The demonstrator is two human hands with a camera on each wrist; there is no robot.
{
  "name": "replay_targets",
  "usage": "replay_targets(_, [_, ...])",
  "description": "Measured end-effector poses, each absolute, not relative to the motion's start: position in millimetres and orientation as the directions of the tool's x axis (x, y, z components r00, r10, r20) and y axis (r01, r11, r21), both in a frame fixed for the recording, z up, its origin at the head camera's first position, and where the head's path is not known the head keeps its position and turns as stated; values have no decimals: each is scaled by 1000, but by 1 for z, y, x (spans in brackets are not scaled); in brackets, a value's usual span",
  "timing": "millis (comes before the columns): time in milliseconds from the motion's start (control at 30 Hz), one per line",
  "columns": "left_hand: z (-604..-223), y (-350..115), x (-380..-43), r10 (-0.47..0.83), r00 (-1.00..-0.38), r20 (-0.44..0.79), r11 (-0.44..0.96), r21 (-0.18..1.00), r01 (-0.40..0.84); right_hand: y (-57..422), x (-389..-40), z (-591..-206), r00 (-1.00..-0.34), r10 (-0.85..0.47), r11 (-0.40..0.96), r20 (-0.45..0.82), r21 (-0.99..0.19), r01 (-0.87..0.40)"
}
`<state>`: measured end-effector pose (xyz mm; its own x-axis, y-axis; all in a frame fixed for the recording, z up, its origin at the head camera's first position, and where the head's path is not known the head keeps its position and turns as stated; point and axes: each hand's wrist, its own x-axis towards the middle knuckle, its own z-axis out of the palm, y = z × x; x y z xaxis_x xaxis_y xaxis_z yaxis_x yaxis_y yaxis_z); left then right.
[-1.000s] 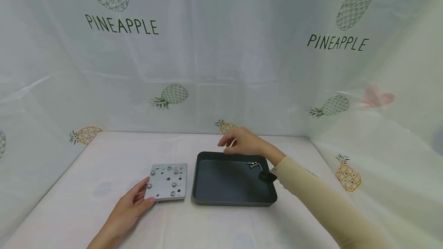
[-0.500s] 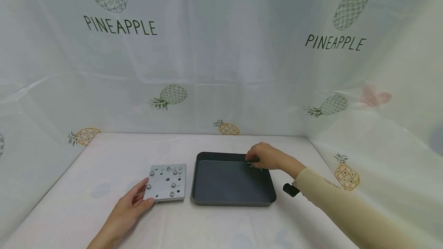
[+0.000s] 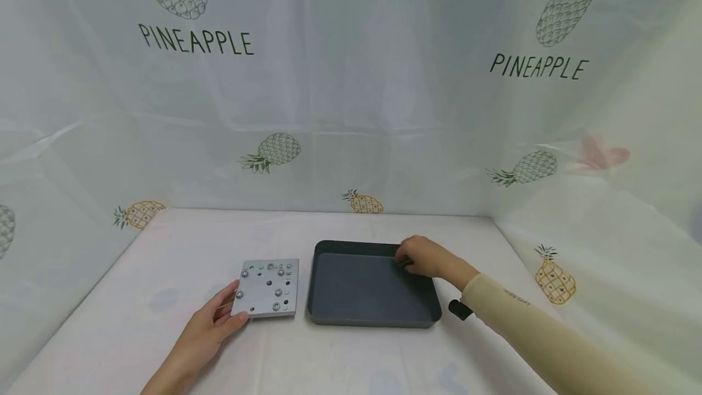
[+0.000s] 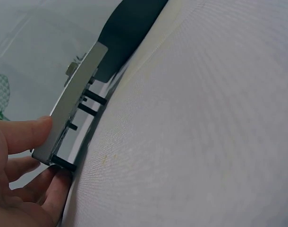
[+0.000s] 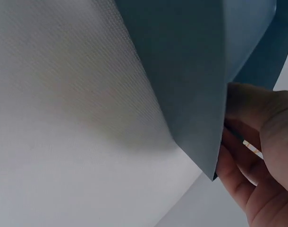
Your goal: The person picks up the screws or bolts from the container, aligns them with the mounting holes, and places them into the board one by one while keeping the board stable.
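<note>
My left hand [image 3: 204, 328] grips the near-left corner of a silver metal plate [image 3: 258, 291], thumb on the upper face and fingers beneath. Several bolt heads and holes dot that face. In the left wrist view, dark bolt shanks [image 4: 94, 97] stick out below the plate [image 4: 75, 92], towards the table. My right hand [image 3: 428, 258] reaches into the back right corner of a dark grey tray [image 3: 370, 291], its fingers bent. It covers the small metal parts there. In the right wrist view the tray's wall [image 5: 186, 85] hides the fingertips of that hand [image 5: 262, 142], so its hold is unclear.
A pale cloth [image 3: 329, 361] covers the table. The tray stands just right of the plate, a narrow gap between them. Behind the table hangs a pineapple-print sheet [image 3: 351, 108]. A black object [image 3: 459, 309] shows at my right wrist.
My right hand has come down from above the tray's back rim into its back right corner, over the small metal parts. The left hand and the plate have stayed put.
</note>
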<state>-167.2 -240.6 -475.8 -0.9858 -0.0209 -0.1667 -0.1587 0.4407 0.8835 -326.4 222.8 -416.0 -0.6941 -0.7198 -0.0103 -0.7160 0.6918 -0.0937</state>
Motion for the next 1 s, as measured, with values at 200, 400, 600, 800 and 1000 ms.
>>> replay_targets(200, [-476, -240, -166, -28, -985, -169, 446, 880, -164, 221, -327, -418, -707, -707, 703, 18, -88, -706])
replay_targets(400, [-477, -241, -167, -25, -986, -165, 444, 882, -159, 220, -329, -421, -712, -701, 708, 24, -88, -700])
replay_targets(600, [-476, -240, -168, -28, -986, -167, 441, 883, -162, 222, -333, -425, -708, -706, 705, 20, -70, -706])
replay_targets(800, [-478, -240, -168, -28, -987, -161, 434, 887, -157, 223, -334, -423, -704, -710, 702, -4, -85, -707])
replay_targets(1000, [-479, -241, -168, -30, -987, -156, 433, 888, -154, 219, -333, -412, -711, -703, 682, 7, -273, -678])
